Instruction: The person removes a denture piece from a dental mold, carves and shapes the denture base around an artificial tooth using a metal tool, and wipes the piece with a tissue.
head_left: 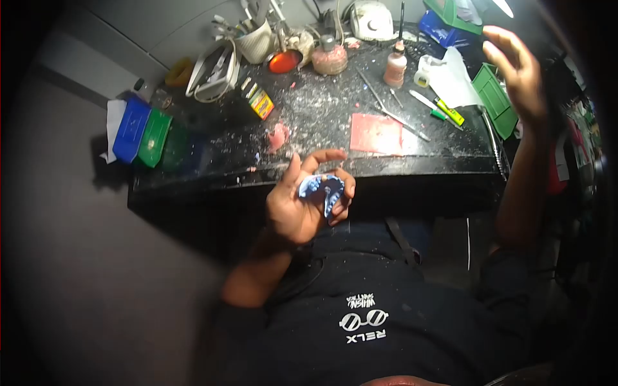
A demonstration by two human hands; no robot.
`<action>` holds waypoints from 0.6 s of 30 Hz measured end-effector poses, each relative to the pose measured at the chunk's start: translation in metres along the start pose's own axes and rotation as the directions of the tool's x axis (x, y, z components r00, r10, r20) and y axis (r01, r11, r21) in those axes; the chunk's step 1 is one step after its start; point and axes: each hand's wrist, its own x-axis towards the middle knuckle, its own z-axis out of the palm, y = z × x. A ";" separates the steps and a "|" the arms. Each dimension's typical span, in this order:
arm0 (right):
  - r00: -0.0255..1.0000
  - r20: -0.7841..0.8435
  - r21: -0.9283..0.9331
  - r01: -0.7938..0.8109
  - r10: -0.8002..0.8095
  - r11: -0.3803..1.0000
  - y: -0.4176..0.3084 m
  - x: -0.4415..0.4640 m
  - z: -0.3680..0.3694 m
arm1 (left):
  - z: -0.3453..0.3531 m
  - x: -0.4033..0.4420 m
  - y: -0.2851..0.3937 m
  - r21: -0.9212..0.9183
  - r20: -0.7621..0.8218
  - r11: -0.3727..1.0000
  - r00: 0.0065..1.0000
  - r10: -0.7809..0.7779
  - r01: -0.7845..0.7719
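In the head view, my left hand [297, 209] holds a blue-and-white dental cast [311, 186] in front of the bench edge. It is horseshoe-shaped, with tooth forms along its curve. The fingers curl around its far side and the palm supports it, so part of the cast is hidden. My right hand [523, 80] is raised at the upper right, close to the bright lamp [502, 6]. Its fingers are apart, and nothing shows between them. Below that hand lies a green tray [494, 96].
A dusty black bench [309, 106] carries a pink wax sheet [376, 134], a metal tool [405, 124], a yellow-green marker [449, 111], a pink bottle [395, 67], a glass jar [329, 59], a small yellow box [259, 100] and a tool cup [256, 42]. Blue [134, 128] and green bins [155, 136] stand left.
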 end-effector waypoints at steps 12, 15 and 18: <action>0.961 0.275 0.505 -0.143 -0.002 0.851 -0.143 -0.201 0.096 | 0.019 -0.005 -0.015 0.272 -0.119 0.962 0.992 0.032 0.002; 0.949 0.311 0.521 -0.118 -0.059 0.846 -0.151 -0.204 0.103 | 0.018 -0.006 -0.019 0.342 -0.114 0.939 0.991 0.065 -0.022; 0.932 0.351 0.521 -0.109 -0.096 0.847 -0.163 -0.204 0.108 | 0.015 -0.008 -0.024 0.400 -0.122 0.916 0.987 0.100 -0.043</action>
